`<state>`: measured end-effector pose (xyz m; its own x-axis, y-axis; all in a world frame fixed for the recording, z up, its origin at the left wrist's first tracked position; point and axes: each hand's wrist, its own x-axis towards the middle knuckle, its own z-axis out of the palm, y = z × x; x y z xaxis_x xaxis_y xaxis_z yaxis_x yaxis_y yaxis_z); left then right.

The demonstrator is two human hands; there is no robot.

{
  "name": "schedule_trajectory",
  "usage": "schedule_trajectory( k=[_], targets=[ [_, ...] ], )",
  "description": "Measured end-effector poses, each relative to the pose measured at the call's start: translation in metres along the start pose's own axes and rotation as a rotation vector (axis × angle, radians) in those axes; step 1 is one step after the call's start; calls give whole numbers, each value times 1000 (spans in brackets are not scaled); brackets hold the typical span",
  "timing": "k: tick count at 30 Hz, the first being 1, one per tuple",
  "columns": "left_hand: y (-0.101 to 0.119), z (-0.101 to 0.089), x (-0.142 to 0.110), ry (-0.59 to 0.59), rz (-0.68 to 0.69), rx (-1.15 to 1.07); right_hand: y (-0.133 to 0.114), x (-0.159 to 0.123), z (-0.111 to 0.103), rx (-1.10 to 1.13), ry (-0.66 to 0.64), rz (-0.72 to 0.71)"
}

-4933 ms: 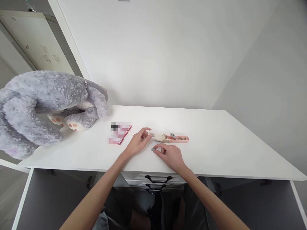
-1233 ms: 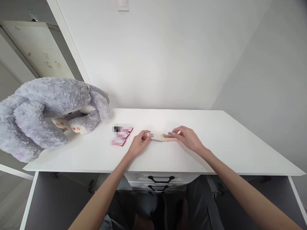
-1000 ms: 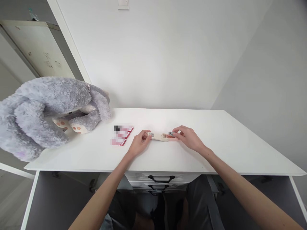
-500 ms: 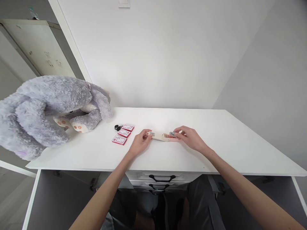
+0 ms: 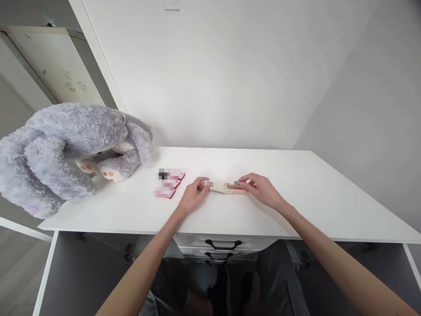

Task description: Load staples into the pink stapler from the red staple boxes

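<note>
A cream and pink stapler (image 5: 219, 188) lies opened out flat on the white desktop, its hinge near the middle. My left hand (image 5: 194, 194) pinches the cream end, by the small metal plate (image 5: 209, 184). At the pinkish end, my right hand (image 5: 259, 188) is closed on a small silvery piece (image 5: 237, 183) that looks like staples, held over the open channel. Its exact shape is partly hidden by the fingers. Left of my left hand lie several small red and white boxes (image 5: 173, 188), partly blurred out, with a black object (image 5: 162, 174) beside them.
A big grey plush toy (image 5: 79, 131) slumps over the desk's left end. The white desktop (image 5: 312, 193) meets a wall at the back. Below its front edge are drawers with black handles (image 5: 223, 245), and my legs are underneath.
The view has shifted very slightly. Both hands keep their grip and place at the stapler, and the silvery piece has hardly moved.
</note>
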<state>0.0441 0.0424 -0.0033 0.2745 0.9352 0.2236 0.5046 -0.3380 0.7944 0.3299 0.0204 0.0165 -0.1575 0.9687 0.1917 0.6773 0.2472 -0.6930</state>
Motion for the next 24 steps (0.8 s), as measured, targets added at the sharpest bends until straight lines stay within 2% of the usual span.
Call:
schedule_trajectory(
  k=[13, 24],
  targets=[
    [-2, 1, 0, -1, 5, -9, -4, 0, 0, -86, -4, -11],
    [0, 0, 0, -3, -1, -9, 3, 0, -2, -118, 15, 3]
  ],
)
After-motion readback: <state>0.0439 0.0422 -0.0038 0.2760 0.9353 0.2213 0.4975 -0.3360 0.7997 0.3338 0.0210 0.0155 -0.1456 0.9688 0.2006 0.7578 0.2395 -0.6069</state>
